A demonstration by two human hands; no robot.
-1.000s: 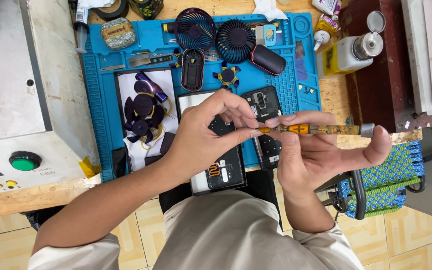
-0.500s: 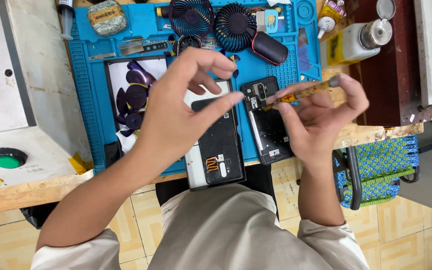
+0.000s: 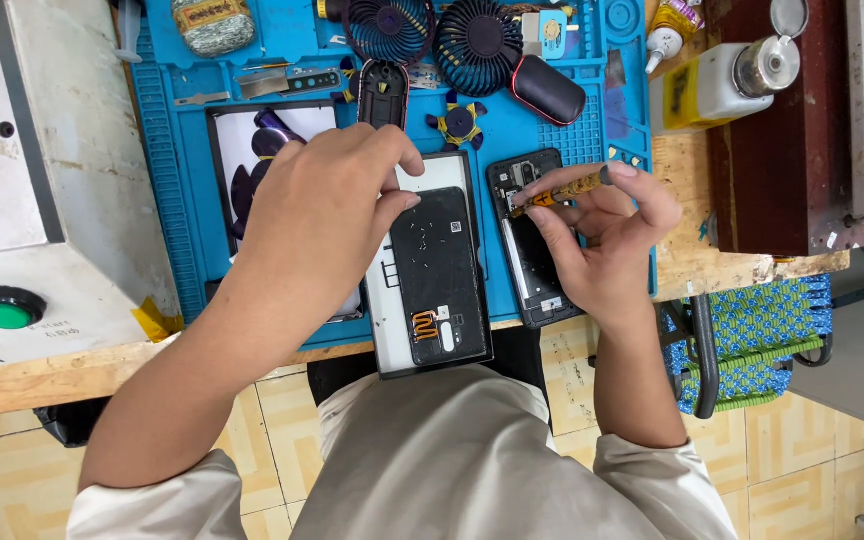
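My right hand (image 3: 600, 238) grips a yellow-and-black screwdriver (image 3: 560, 191), its tip over the upper part of an opened black phone (image 3: 527, 250) lying on the blue work mat (image 3: 177, 200). My left hand (image 3: 317, 215) rests palm down beside it, fingertips touching the top edge of a black phone back cover (image 3: 440, 280) that lies on a white panel (image 3: 384, 310). That hand holds nothing I can see. A second dark-screened device (image 3: 252, 140) is partly hidden under my left hand.
Two small dark fans (image 3: 472, 40) and a black oval case (image 3: 548, 90) sit at the mat's far edge. A white bottle (image 3: 712, 85) stands on the wooden bench to the right. A grey machine with a green button (image 3: 4, 308) is left. A woven stool (image 3: 762, 340) stands right.
Both hands have come down from mid-air to the mat. My right hand lowered the screwdriver onto the opened phone; my left hand let go of the tool and settled on the back cover.
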